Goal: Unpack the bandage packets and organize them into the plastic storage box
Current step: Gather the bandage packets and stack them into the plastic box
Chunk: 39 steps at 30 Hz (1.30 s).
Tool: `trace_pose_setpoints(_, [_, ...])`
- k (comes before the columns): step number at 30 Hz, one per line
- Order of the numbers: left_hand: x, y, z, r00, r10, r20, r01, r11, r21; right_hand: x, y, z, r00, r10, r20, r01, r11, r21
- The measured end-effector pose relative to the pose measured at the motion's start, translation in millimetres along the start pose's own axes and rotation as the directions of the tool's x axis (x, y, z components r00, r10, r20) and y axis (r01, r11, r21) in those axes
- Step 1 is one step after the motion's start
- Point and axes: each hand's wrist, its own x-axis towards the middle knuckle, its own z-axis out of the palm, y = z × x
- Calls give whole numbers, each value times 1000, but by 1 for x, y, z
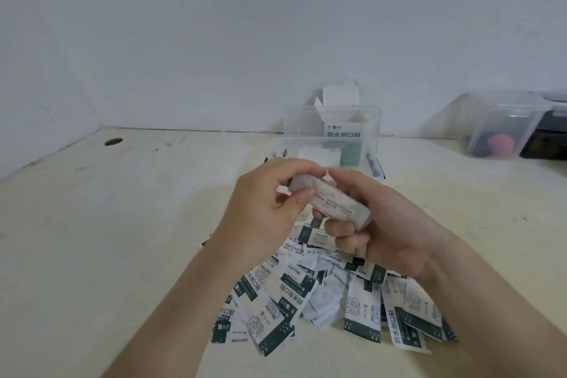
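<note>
Gripping bandages (333, 204), left hand (267, 215), right hand (395, 236), packets (276, 304) reading 防水创口贴

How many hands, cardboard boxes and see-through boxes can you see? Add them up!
Hands: 2, left hand and right hand
Cardboard box: 1
Clear plastic boxes: 2, storage box and box holding something red
Total: 5
The far right edge is too cut off to count.
</note>
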Motion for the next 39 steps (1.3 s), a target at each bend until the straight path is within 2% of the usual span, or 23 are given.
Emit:
trace_pose_setpoints(3, [1, -1, -2, 998, -42, -36, 43, 999, 23, 1, -3, 0, 991, -88, -102, 92, 995, 36])
trace_pose_setpoints(7, [-4, 3, 8, 998, -7, 65, 2, 998, 69, 4, 1, 4, 947, -197, -253, 200, 980, -13])
trace_pose_setpoints(9, [-5, 6, 13, 996, -1, 88, -10, 993, 114, 4, 4, 7, 934, -223, -278, 220, 975, -43])
trace_pose_setpoints(13, [-6, 7, 16, 999, 2, 33, -7, 988, 153, 3, 6, 13, 915, -253, -313, 237, 967, -90])
trace_pose_setpoints(17, [-10, 9, 22, 989, 57, 137, -85, 973, 214, 3, 9, 17, 891, -291, -349, 272, 957, -105])
trace_pose_setpoints(19, [-8, 9, 18, 991, 7, 131, -24, 991, 130, 3, 8, 17, 884, -307, -352, 297, 951, -84])
trace_pose_setpoints(21, [-4, 9, 9, 996, -77, 51, 78, 996, -31, 2, 6, 16, 878, -329, -349, 322, 943, -79])
trace_pose_setpoints(24, [1, 12, 1, 974, -216, -65, 192, 946, -262, 2, 4, 14, 878, -337, -340, 333, 940, -72])
trace_pose_setpoints(26, [1, 13, 4, 961, -248, -121, 202, 930, -307, 3, 7, 15, 890, -319, -325, 321, 946, -51])
trace_pose_setpoints(29, [-1, 9, 7, 959, -136, -248, 99, 983, -155, 4, 11, 18, 926, -291, -239, 302, 953, 11])
trace_pose_setpoints(31, [0, 7, -1, 960, -81, -267, 55, 993, -103, 1, 7, 15, 951, -280, -133, 275, 960, -59])
trace_pose_setpoints(35, [1, 10, -21, 997, -83, -3, 81, 982, -170, -7, -5, 2, 985, -135, 105, 161, 942, -294])
trace_pose_setpoints(37, [-1, 13, -18, 994, -73, 84, 83, 988, -127, -7, -3, 1, 983, -46, 175, 97, 951, -294])
trace_pose_setpoints(39, [-3, 13, -12, 994, -61, 93, 65, 997, -38, -5, 1, 4, 986, -11, 164, 55, 962, -269])
